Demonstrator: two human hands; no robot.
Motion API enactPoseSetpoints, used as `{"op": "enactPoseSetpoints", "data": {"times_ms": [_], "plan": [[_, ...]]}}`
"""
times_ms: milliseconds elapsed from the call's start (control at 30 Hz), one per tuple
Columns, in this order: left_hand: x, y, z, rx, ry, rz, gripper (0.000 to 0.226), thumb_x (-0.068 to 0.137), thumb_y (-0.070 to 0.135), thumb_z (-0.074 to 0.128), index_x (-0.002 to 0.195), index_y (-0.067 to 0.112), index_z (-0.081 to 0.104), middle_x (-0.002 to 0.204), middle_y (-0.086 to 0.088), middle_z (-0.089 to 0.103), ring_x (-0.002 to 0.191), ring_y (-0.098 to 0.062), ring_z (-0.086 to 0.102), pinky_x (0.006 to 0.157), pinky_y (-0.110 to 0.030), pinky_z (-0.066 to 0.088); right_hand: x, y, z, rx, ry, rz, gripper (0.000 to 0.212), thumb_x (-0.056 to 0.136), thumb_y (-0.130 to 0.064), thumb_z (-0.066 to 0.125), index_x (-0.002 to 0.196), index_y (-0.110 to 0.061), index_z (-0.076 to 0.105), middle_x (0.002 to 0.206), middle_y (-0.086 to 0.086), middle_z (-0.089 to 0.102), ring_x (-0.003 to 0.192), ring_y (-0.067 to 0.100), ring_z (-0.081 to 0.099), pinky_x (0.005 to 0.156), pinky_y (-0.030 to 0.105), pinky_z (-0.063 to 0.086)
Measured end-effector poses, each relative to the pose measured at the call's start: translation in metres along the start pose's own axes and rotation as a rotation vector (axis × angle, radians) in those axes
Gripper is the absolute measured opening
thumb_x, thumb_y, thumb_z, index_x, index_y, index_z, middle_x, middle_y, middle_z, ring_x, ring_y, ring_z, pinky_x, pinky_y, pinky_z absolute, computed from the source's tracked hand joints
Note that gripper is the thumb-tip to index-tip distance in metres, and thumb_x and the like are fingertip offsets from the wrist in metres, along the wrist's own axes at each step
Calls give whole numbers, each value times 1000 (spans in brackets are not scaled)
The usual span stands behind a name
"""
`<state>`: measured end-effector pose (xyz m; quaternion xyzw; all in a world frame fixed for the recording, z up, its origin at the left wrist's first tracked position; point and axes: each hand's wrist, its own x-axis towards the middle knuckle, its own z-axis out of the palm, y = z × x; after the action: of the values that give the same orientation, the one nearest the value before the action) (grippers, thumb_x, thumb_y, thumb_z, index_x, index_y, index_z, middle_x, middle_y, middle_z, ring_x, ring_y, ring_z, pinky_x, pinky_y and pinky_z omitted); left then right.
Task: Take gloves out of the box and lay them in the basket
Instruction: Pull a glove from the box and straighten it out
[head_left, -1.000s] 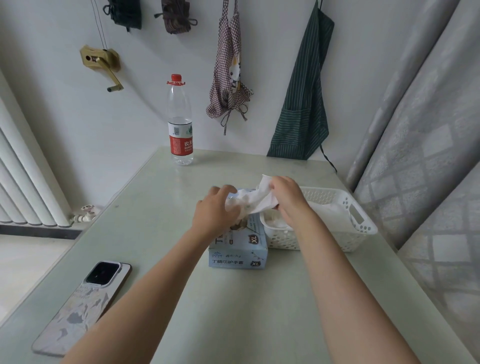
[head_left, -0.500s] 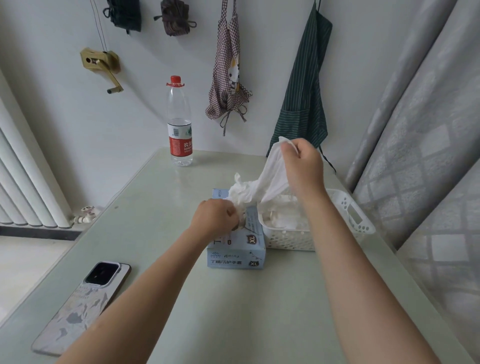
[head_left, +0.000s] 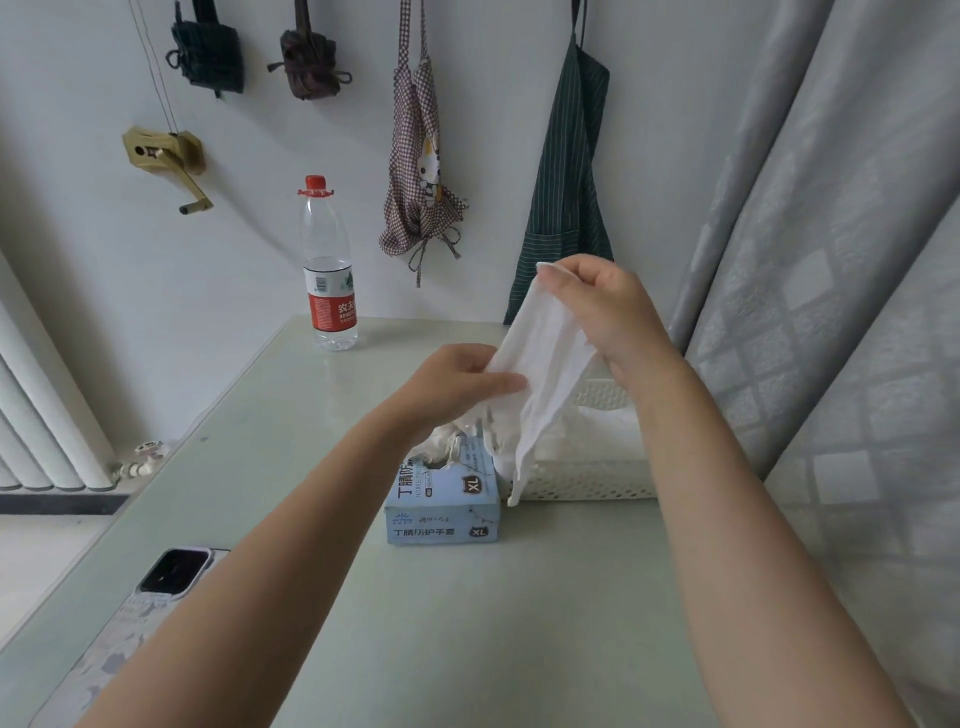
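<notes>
On the pale green table (head_left: 519, 623), a white perforated plastic basket (head_left: 587, 486) sat right of a light blue cardboard glove box (head_left: 447, 499), above which the right hand (head_left: 608, 317) pinched a thin white glove's (head_left: 545, 364) top while the left hand (head_left: 457, 384) gripped its side.

A white glove (head_left: 545, 358) is held stretched in the air above a pale blue box (head_left: 447, 499), from whose top more crumpled gloves (head_left: 447, 441) protrude. Just beside the box stands a white perforated basket (head_left: 587, 483).
</notes>
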<state>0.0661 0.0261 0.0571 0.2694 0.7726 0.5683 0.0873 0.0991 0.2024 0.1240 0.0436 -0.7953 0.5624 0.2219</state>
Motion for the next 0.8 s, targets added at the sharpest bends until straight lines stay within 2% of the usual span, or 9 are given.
{"op": "enactPoseSetpoints", "data": {"times_ms": [100,233,267,333,400,500,667,733,800], "plan": [[1,-1,2,-79,-5,-97,10,89,21,67,83,13,70,67,6,65,57,-9,59,57,-19,44,2,6,-16,0,103,26,21,90,-31,64,89,-10,68,71,-3,56,68,10,52,64,26,42],[3,-12,1,-314,-118,-195,36,97,12,55,64,15,70,62,3,60,61,-14,59,76,-30,51,5,27,-30,-64,182,137,22,90,-33,61,77,-14,60,55,-12,40,56,8,40,56,24,34],[4,-14,2,-365,-112,-208,34,99,10,52,69,13,69,60,3,61,59,-14,60,75,-29,53,5,33,-33,-74,183,177,23,89,-33,61,74,-16,57,53,-12,40,56,9,40,56,25,35],[11,-18,2,-401,-50,-252,20,99,10,51,86,1,62,63,-3,63,57,-15,61,63,-26,53,6,48,-38,-71,176,256,24,89,-33,60,70,-20,53,55,-11,42,57,11,42,56,26,35],[16,-26,-1,-382,20,-286,20,95,17,59,96,-2,59,75,-12,62,65,-23,59,61,-27,48,5,59,-36,-71,144,323,22,89,-29,59,73,-16,52,62,-6,46,60,12,43,57,26,35],[36,-29,-2,-177,134,-365,26,90,30,67,103,7,66,94,-9,63,77,-22,60,66,-28,48,9,83,-41,-51,109,414,16,86,-23,56,76,-13,48,72,3,44,65,17,41,56,26,31],[81,-21,11,57,228,-373,21,89,20,65,93,0,69,80,-14,60,68,-24,56,62,-33,51,20,131,-56,-138,155,473,20,87,-17,52,69,-18,43,70,8,42,66,18,41,50,20,34],[99,-24,21,304,268,-308,13,88,17,60,87,12,71,81,-7,67,63,-22,61,61,-25,51,21,149,-62,-235,166,453,20,87,-15,52,69,-15,44,70,10,41,64,19,39,48,23,30],[110,-27,33,524,290,-267,16,89,17,57,97,23,69,93,2,69,68,-14,64,61,-23,52,19,165,-67,-322,168,437,17,88,-17,54,71,-13,49,68,10,44,63,19,42,54,27,32]]}}
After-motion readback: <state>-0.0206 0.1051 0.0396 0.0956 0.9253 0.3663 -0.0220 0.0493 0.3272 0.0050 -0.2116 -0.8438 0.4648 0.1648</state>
